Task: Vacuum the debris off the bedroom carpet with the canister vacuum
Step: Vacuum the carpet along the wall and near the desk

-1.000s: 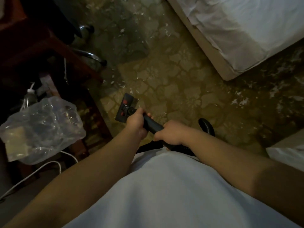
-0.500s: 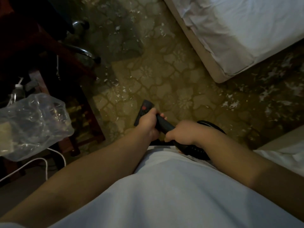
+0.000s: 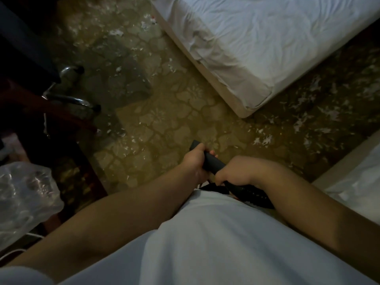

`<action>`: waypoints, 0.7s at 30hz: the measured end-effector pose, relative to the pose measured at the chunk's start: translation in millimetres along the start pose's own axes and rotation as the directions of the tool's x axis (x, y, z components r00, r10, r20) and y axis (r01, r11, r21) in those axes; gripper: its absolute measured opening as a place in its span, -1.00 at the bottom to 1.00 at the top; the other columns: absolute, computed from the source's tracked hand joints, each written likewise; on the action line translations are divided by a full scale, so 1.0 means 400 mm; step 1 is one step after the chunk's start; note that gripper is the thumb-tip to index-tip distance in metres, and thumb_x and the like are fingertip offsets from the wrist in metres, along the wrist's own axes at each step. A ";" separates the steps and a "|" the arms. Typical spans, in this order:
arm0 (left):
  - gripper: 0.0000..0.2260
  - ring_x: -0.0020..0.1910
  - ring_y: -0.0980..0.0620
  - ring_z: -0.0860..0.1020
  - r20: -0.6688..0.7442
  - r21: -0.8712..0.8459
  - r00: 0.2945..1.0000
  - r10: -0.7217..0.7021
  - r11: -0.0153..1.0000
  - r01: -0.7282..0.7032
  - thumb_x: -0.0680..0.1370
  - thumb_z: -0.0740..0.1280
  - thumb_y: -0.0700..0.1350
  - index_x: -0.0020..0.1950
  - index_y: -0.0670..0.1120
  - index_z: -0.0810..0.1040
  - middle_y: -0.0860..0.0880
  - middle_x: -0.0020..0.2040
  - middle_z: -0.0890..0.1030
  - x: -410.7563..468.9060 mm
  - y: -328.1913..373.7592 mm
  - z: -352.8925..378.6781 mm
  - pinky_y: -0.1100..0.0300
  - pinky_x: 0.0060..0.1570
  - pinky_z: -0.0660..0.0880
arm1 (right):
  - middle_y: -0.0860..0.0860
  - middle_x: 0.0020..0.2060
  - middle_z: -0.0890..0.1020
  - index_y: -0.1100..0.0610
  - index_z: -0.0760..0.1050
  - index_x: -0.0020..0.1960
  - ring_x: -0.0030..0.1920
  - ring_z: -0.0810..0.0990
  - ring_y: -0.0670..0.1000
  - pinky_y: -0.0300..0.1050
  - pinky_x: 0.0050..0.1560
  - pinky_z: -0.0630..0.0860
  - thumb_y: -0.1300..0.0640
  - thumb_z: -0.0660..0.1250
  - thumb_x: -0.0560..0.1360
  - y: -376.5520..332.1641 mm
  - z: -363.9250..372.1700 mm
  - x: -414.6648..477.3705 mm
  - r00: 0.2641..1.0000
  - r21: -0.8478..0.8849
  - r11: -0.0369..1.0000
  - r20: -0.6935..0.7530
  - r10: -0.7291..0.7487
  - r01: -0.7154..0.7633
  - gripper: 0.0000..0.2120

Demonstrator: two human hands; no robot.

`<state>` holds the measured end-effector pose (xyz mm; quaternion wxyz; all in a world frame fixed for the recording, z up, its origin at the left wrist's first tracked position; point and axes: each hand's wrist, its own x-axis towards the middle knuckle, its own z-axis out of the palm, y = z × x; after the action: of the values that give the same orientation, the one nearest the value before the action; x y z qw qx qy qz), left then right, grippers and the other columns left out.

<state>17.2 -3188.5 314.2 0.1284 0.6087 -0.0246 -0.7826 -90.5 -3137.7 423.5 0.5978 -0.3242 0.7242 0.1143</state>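
Fingers (image 3: 213, 153) of both hands curl round the wand (image 3: 212, 163): left hand (image 3: 194, 162) ahead, likely to steer, right hand (image 3: 236, 171) behind to push. Its head (image 3: 194, 144) sits on the carpet (image 3: 164, 124) just before them; most debris (image 3: 265, 139) lies rightward, near the bed (image 3: 267, 48).

The scene is dimly lit, with a yellowish cast on the carpet (image 3: 164, 124). Most light is caught by the white bed sheet (image 3: 267, 38). The left side, around the chrome chair base (image 3: 70, 99), is lost in deep shadow. Small glints are seen on the plastic bag (image 3: 24, 192). The black vacuum wand (image 3: 212, 164) is barely distinguished. Edges are softened and bent.
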 end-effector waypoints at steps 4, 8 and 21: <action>-0.91 -0.36 0.00 0.44 -0.031 -0.054 0.998 0.049 0.997 -0.051 0.62 0.26 -0.21 -0.08 -0.17 0.43 -0.06 -0.35 0.46 -0.003 0.079 -0.038 0.11 -0.31 0.48 | 0.20 -0.09 0.73 0.21 0.64 -0.06 -0.08 0.74 0.21 -0.02 -0.13 0.61 0.04 0.51 0.42 -0.069 -0.005 0.036 1.000 0.019 1.000 0.011 -0.004 0.004 -0.76; -0.84 -0.35 -0.01 0.45 -0.089 -0.095 0.991 0.095 0.990 -0.104 0.63 0.26 -0.20 -0.14 -0.17 0.43 -0.07 -0.33 0.46 0.005 0.177 -0.121 0.11 -0.30 0.49 | 0.23 -0.06 0.75 0.23 0.64 0.00 -0.05 0.75 0.25 0.11 0.01 0.69 0.00 0.50 0.39 -0.180 0.017 0.089 0.999 0.001 0.999 0.040 -0.037 0.037 -0.68; -0.85 -0.35 -0.01 0.51 -0.218 -0.101 0.972 0.085 0.989 -0.109 0.58 0.30 -0.18 -0.17 -0.16 0.46 -0.06 -0.37 0.52 0.030 0.592 -0.581 0.12 -0.31 0.52 | 0.11 -0.27 0.74 0.17 0.67 -0.08 -0.31 0.70 0.11 -0.10 -0.26 0.56 0.02 0.49 0.38 -0.733 0.224 0.245 0.995 -0.004 0.998 0.085 -0.056 0.056 -0.77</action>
<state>278.0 -3392.5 289.2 0.2025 0.6788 0.0037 -0.7058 150.7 -3344.7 373.3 0.6297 -0.3413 0.6885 0.1134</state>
